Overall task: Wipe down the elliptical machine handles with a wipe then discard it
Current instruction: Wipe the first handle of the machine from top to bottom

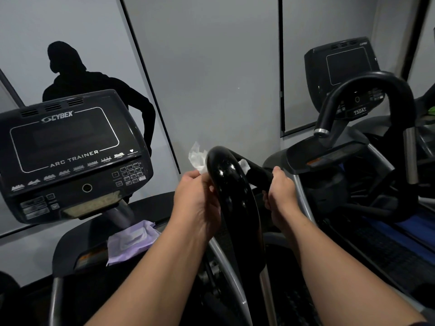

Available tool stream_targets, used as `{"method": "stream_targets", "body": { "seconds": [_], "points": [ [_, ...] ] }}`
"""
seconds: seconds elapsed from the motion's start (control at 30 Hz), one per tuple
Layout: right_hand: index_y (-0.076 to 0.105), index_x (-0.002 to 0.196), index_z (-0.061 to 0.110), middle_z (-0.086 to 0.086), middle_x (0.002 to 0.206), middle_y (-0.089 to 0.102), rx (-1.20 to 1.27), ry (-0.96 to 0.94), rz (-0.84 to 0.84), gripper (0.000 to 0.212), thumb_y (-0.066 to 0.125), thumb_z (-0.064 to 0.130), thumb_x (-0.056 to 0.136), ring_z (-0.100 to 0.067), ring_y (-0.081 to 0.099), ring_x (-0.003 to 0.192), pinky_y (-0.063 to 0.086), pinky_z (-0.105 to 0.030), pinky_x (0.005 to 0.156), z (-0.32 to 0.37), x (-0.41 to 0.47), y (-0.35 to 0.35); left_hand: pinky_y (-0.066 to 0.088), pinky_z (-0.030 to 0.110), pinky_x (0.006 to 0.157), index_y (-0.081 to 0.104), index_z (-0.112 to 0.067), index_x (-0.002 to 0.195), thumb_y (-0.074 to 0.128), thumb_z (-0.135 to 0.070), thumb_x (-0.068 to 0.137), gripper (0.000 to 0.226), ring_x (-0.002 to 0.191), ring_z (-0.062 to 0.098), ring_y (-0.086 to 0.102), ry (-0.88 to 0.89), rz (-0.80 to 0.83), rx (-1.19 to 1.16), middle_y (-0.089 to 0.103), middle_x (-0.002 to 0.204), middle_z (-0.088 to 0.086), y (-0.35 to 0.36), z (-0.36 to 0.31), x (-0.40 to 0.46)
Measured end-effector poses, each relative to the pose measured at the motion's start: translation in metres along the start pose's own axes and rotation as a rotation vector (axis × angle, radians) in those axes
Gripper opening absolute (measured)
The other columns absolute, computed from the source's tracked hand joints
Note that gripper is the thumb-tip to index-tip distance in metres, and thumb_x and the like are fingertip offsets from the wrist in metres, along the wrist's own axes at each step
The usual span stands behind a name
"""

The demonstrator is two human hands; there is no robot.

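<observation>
Two bare forearms, no watch, rings or bands showing. Left hand [197,203] and right hand [281,194] both ungloved. Sliver of dark maroon sleeve [417,324] at near right corner, on the right arm.

The near console [70,156] carries the brand "CYBEX" in pale letters above its dark screen, and "ARC TRAINER" is printed along the screen's lower border. On the second machine [348,74] to the right, a small plate below its console reads "750AT" [359,111]. The tiny captions under the row of program icons, the keypad markings and the orange stickers on both machines are too small to read.
</observation>
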State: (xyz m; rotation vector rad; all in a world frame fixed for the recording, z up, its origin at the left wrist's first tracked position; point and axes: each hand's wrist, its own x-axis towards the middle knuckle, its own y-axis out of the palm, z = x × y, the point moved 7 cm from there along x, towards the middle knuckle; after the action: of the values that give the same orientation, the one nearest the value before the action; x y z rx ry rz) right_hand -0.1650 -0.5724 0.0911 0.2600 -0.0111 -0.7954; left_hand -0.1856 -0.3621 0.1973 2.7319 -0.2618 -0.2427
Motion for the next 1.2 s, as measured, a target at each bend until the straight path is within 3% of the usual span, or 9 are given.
{"method": "stream_targets", "body": {
  "seconds": [0.1,0.2,0.37,0.53,0.77,0.93,1.0,1.1,1.2],
  "points": [
    [0.058,0.072,0.018,-0.003,0.068,0.055,0.015,-0.005,0.005,0.043,0.040,0.056,0.081,-0.021,0.049,0.063,0.034,-0.032,0.055,-0.001,0.001,0.001,0.053,0.040,0.063,0.056,-0.014,0.095,0.060,0.005,0.086,0.021,0.061,0.022,0.059,-0.039,0.042,-0.103,0.061,0.067,0.008,-0.001,0.002,-0.010],
    [0.059,0.070,0.017,-0.004,0.067,0.056,-0.001,0.003,-0.012,0.048,0.041,0.062,0.071,-0.025,0.051,0.066,0.035,-0.032,0.056,0.001,0.001,0.000,0.041,0.039,0.071,0.058,-0.020,0.096,0.064,0.005,0.082,0.029,0.068,0.021,0.052,-0.042,-0.005,-0.158,0.058,0.062,0.003,-0.004,0.001,-0.003],
    [0.056,0.072,0.018,-0.003,0.064,0.052,0.019,-0.003,-0.007,0.041,0.040,0.053,0.087,-0.018,0.047,0.056,0.033,-0.032,0.051,0.002,-0.004,0.001,0.057,0.039,0.057,0.055,-0.015,0.089,0.061,0.003,0.086,0.019,0.055,0.023,0.062,-0.069,0.086,-0.118,0.063,0.064,0.007,0.002,0.001,-0.019],
    [0.057,0.066,0.016,-0.004,0.063,0.054,0.000,0.002,-0.012,0.052,0.040,0.065,0.067,-0.024,0.048,0.061,0.034,-0.030,0.056,0.004,-0.004,0.000,0.044,0.038,0.063,0.048,-0.018,0.080,0.056,0.011,0.085,0.030,0.054,0.019,0.051,0.003,0.014,-0.127,0.054,0.061,0.005,0.001,-0.010,-0.004],
    [0.056,0.074,0.019,-0.004,0.068,0.053,0.052,0.022,-0.006,0.040,0.039,0.053,0.087,-0.019,0.047,0.057,0.033,-0.030,0.051,0.005,-0.007,0.001,0.048,0.038,0.061,0.051,-0.017,0.076,0.061,0.007,0.083,0.027,0.052,0.018,0.054,-0.001,0.083,-0.076,0.058,0.059,0.004,0.000,-0.006,-0.015],
    [0.054,0.065,0.020,-0.004,0.067,0.055,-0.006,0.034,0.017,0.047,0.040,0.061,0.083,-0.025,0.052,0.062,0.040,-0.037,0.062,0.009,-0.013,-0.002,0.052,0.029,0.045,0.061,-0.011,0.107,0.069,0.007,0.084,0.030,0.049,0.016,0.060,0.016,0.038,0.018,0.063,0.069,0.005,0.007,-0.003,-0.004],
    [0.056,0.075,0.021,-0.005,0.080,0.059,-0.082,-0.071,-0.072,0.040,0.039,0.049,0.099,-0.029,0.058,0.077,0.042,-0.038,0.072,0.020,-0.019,-0.010,0.052,0.026,0.042,0.062,-0.013,0.118,0.067,0.004,0.088,0.035,0.053,0.015,0.065,-0.003,0.043,0.046,0.068,0.078,0.007,0.007,0.000,-0.004],
    [0.060,0.095,0.012,-0.008,0.098,0.059,-0.282,-0.526,-0.242,0.024,0.043,0.027,0.103,-0.031,0.058,0.097,0.045,-0.041,0.085,0.064,-0.052,-0.023,0.043,0.015,0.033,0.060,-0.011,0.090,0.055,-0.001,0.098,0.014,0.035,0.004,0.058,0.017,0.056,0.085,0.062,0.045,-0.007,0.009,-0.003,-0.005],
    [0.067,0.105,0.013,-0.006,0.096,0.063,-0.400,-0.944,-0.026,0.026,0.049,0.028,0.093,-0.029,0.061,0.091,0.050,-0.040,0.083,0.094,-0.101,-0.002,0.038,0.013,0.030,0.058,-0.011,0.079,0.056,-0.008,0.099,0.020,0.027,0.004,0.052,0.015,0.122,0.155,0.055,0.035,-0.008,0.020,-0.006,-0.012]
  ]
}}
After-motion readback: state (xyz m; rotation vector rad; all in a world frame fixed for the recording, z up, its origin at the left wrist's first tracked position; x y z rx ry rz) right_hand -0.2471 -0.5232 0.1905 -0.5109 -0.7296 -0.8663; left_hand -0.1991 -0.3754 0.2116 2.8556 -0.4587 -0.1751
